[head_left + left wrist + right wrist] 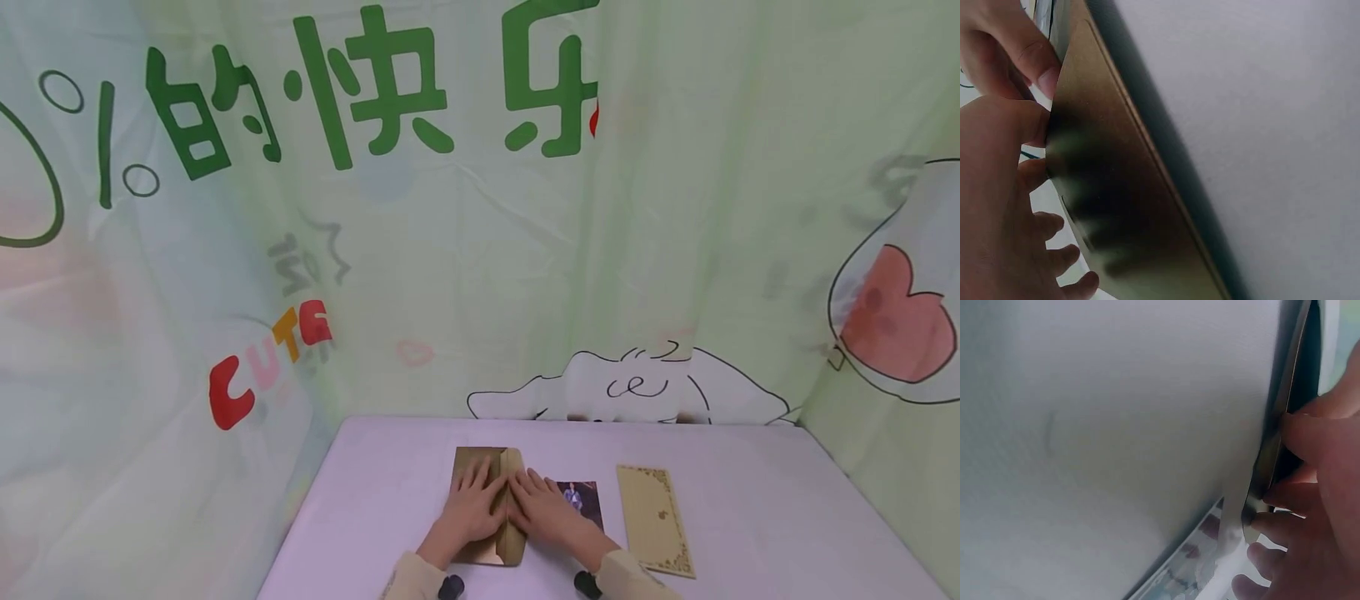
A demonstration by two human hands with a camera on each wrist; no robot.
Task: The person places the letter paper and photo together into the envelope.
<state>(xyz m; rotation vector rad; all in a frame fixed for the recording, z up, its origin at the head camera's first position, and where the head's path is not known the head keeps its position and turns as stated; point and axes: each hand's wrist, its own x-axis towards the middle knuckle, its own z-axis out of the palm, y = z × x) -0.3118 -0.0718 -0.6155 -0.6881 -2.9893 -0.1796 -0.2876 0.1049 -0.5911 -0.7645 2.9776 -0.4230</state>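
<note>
- Lilac counter fills the lower middle of the frame, hemmed by pale green printed cloth.
- Cloth writing: green "的快乐" at top, red-orange "CUTE" at lower left.
- Gold folder lies at bottom centre; left hand and right hand press flat on it, fingers spread.
- Photo and cream card lie to its right.

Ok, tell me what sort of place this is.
Probably a small craft or recording booth: a pale table hemmed in by a cartoon-printed cloth backdrop. Both hands press on a gold card folder, beside a photo and a gold card.
</note>
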